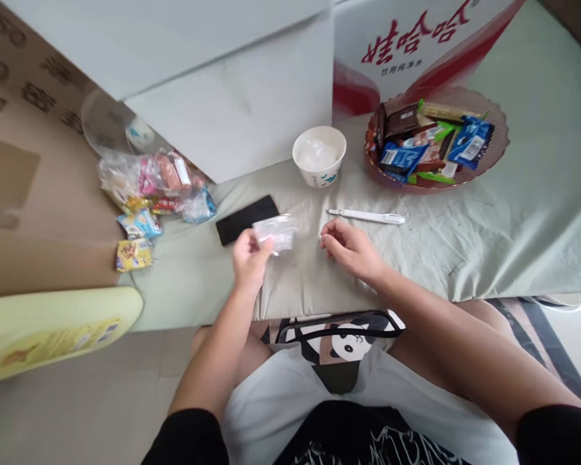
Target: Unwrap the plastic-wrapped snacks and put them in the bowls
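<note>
The left grip (250, 258) pinches a clear plastic wrapper (278, 234) above the surface (300, 284), near the phone (242, 217); the right grip (349, 249) is curled narrow, contents unclear. Handling seems under way: wrapper not yet set down, white craft knife (368, 216) lying unheld

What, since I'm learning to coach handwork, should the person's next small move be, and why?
Probably bring the right hand over to steady the free side of the clear plastic: the left hand pinches it at one side only, the rest looks blurred, and the right hand is close by, though whether it holds anything small is unclear.
</note>
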Demonstrator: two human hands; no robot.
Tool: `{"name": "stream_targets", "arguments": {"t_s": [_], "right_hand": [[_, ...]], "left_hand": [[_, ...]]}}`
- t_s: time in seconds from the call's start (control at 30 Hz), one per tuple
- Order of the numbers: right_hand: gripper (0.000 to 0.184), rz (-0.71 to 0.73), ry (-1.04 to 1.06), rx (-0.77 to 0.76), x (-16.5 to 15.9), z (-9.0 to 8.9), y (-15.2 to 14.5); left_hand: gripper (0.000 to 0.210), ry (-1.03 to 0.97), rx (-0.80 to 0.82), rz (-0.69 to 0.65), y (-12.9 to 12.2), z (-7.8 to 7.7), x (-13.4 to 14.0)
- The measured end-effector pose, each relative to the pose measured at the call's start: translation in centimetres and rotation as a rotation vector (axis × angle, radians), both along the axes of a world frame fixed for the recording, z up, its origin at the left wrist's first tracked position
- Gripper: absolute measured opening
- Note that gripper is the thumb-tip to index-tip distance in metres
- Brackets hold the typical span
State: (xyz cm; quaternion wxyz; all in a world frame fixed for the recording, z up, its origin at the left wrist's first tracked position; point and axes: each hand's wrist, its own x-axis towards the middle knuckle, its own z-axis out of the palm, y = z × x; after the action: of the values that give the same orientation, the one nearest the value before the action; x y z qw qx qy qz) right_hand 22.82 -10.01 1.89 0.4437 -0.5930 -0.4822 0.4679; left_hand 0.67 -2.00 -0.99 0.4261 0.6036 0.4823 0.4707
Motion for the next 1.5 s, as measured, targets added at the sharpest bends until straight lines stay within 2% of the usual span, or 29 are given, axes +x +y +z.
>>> {"name": "stream_targets", "arguments": {"t_s": [0.1,0.17,0.23,0.27,0.37,0.47,0.53,0.63,0.7,0.73,0.8,0.87,0.93,1.03,1.1,1.17,1.23,1.3,1.4,1.5], "right_hand": [[0.01,-0.01,0.044,0.006,0.4,0.3,0.5],[0.009,-0.012,0.053,0.028,0.6,0.5,0.8],[0.009,-0.003,0.057,0.038,0.8,0.5,1.1],[0.01,0.004,0.055,0.037,0.9,0.5,1.2],[0.015,0.018,0.034,0.029,1.2,0.4,1.7],[0.017,0.01,0.031,0.026,1.6,0.4,2.3],[0.018,0.004,0.039,0.027,1.9,0.5,2.6],[0.016,-0.001,0.031,0.026,2.5,0.8,2.9],[0.015,-0.003,0.018,0.024,2.9,0.9,2.9],[0.015,-0.005,0.016,0.023,3.1,0.9,2.8],[0.015,-0.013,0.014,0.024,3.2,0.9,2.7],[0.016,-0.02,0.001,0.031,3.3,0.8,2.5],[0.016,-0.018,-0.032,0.049,3.1,0.6,2.2],[0.018,-0.015,-0.126,0.103,2.5,0.0,1.4],[0.018,-0.01,-0.237,0.135,1.9,-0.5,0.8],[0.019,0.019,-0.371,0.143,1.3,-0.9,0.1],[0.02,0.042,-0.495,0.154,0.9,-1.3,-0.5],[0.019,0.024,-0.604,0.147,0.5,-1.6,-0.9],[0.019,-0.037,-0.682,0.094,-0.3,-1.6,-0.9],[0.014,-0.081,-0.654,0.13,-2.8,-0.4,1.0]], "left_hand": [[0.042,0.038,0.159,0.116,1.4,1.8,-0.9],[0.042,0.092,0.244,0.119,3.0,3.8,0.1],[0.039,0.2,0.395,0.078,5.6,6.2,2.9],[0.037,0.279,0.473,0.014,7.4,7.3,4.8],[0.033,0.458,0.484,-0.218,14.1,9.5,11.7],[0.032,0.68,0.373,-0.42,19.8,9.1,18.2],[0.029,0.8,0.226,-0.534,21.8,7.9,21.2],[0.026,0.899,0.024,-0.542,22.4,6.4,23.6],[0.022,0.968,-0.062,-0.544,21.7,6.7,23.7],[0.02,0.999,-0.083,-0.554,21.0,7.2,23.4],[0.014,0.978,-0.019,-0.541,18.9,8.6,21.9],[0.013,0.767,0.242,-0.432,15.4,9.8,19.0],[0.007,0.515,0.413,-0.307,10.9,10.0,15.0],[0.005,0.339,0.292,-0.227,4.8,7.9,8.5],[0.01,0.281,0.197,-0.144,2.3,5.6,5.0],[0.015,0.227,0.122,-0.07,1.5,3.8,2.4],[0.018,0.168,0.073,-0.038,2.0,2.8,0.6],[0.019,0.077,0.03,-0.009,3.3,2.8,-0.8],[0.02,-0.134,-0.051,0.095,5.4,3.6,-2.8],[0.024,-0.365,-0.162,0.19,7.0,4.2,-4.5]]}}
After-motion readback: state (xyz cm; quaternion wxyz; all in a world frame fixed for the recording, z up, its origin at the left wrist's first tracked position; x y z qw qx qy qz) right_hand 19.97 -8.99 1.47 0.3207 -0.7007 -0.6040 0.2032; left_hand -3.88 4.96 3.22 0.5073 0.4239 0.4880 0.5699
